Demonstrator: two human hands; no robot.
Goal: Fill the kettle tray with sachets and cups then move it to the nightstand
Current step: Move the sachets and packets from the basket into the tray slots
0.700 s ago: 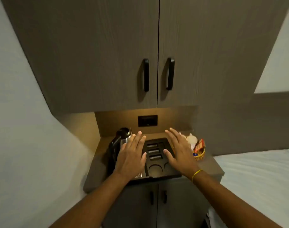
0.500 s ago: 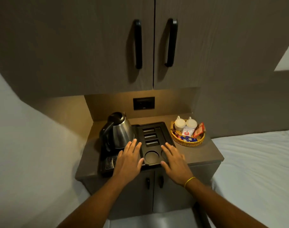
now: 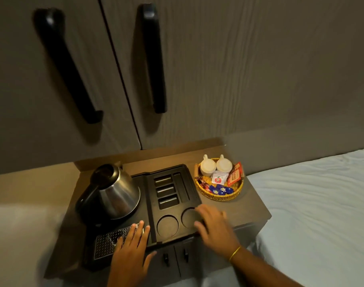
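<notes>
At the lower left of the frame stands the conical steel kettle with its black handle [image 3: 117, 193], seated on the black moulded plastic kettle tray [image 3: 150, 195], which lies on the brown wooden counter [image 3: 253, 212] under the grey cupboard doors. Just below the kettle the left hand [image 3: 131, 253] lies flat over the tray's perforated metal grille [image 3: 108, 243], fingers spread wide, holding nothing. In the middle, the tray's slots and its two round cup wells [image 3: 167, 225] are all bare — so filling has not begun, by my reckoning. The right hand [image 3: 214, 228] is spread open and empty too, resting over the tray's right front corner, half covering one well. Further right, just beside the tray, the round woven yellow basket [image 3: 237, 193] holds two white ceramic cups [image 3: 216, 166] upside down and a jumble of coloured paper sachets [image 3: 220, 183]. The next move, I'd guess, calls for the right hand to reach for the basket and lift out a cup or sachet — pinching lightly for the thin packets.
</notes>
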